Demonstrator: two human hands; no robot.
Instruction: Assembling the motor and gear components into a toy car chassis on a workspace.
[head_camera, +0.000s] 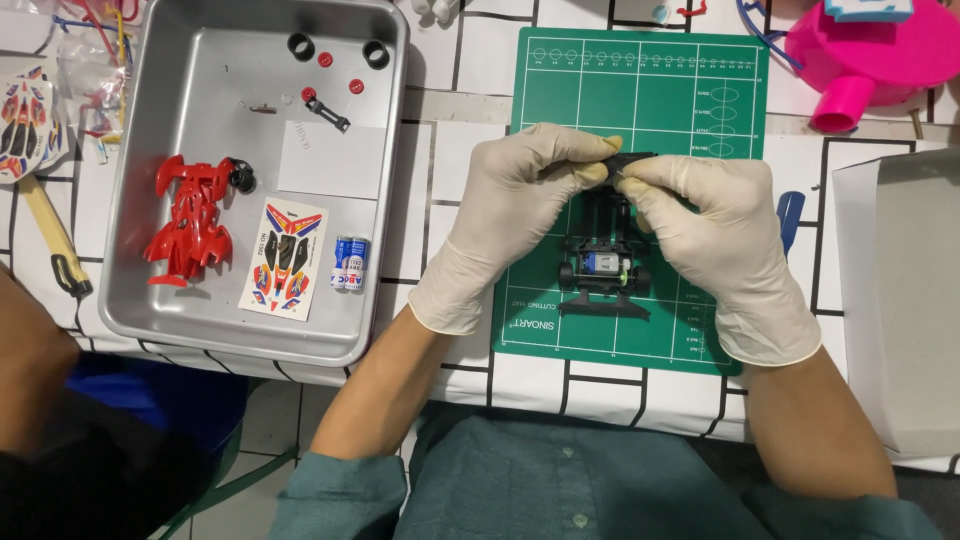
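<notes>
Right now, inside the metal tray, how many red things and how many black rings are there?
Red plastic car body shell: 1
Small red round caps: 3
Black rubber rings: 2
Total in the silver metal tray: 6

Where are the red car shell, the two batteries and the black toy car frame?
red car shell (190, 222), head view, middle of the body.
batteries (351, 264), head view, where the pair meets.
black toy car frame (603, 270), head view, motor end.
</notes>
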